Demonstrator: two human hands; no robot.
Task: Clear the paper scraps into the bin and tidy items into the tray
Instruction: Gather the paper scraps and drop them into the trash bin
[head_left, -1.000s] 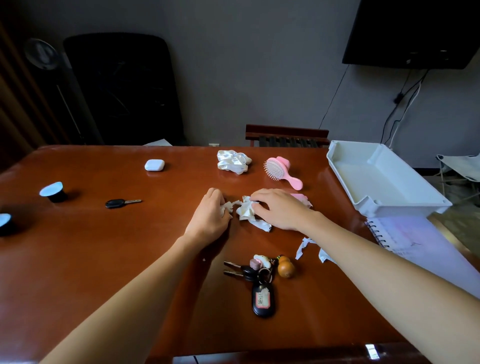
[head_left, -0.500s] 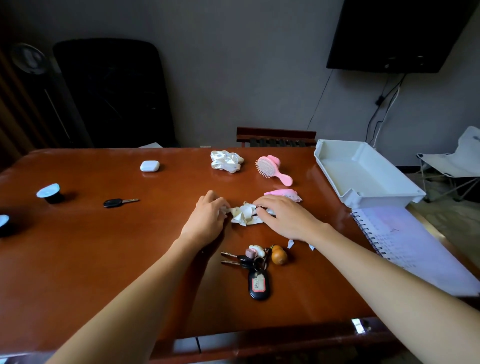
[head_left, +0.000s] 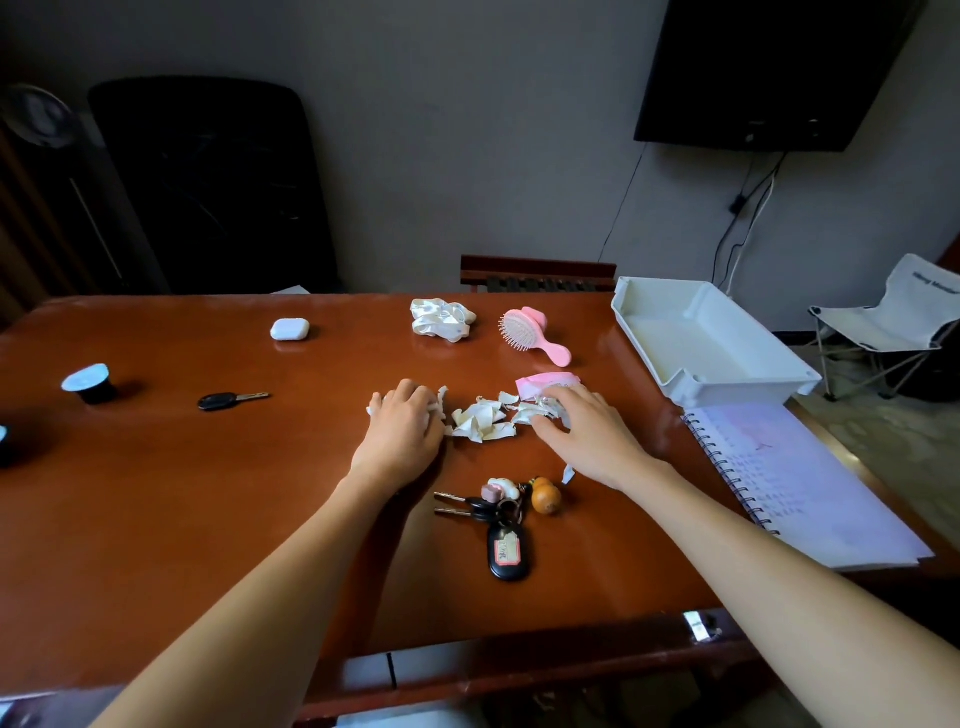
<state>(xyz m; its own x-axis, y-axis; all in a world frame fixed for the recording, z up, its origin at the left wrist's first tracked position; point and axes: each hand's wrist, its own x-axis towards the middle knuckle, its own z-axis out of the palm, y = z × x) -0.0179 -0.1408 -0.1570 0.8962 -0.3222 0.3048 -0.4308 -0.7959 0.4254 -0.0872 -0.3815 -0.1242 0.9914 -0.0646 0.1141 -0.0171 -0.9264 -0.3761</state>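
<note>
Behind scraps (head_left: 483, 423): hairbrush (head_left: 530, 332), scrunchie (head_left: 440, 319).

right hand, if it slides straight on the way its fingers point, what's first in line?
The right hand points up-left over the white torn paper scraps; the flat pink packet lies right at its fingertips, so probably that first. Depth is unclear.
</note>
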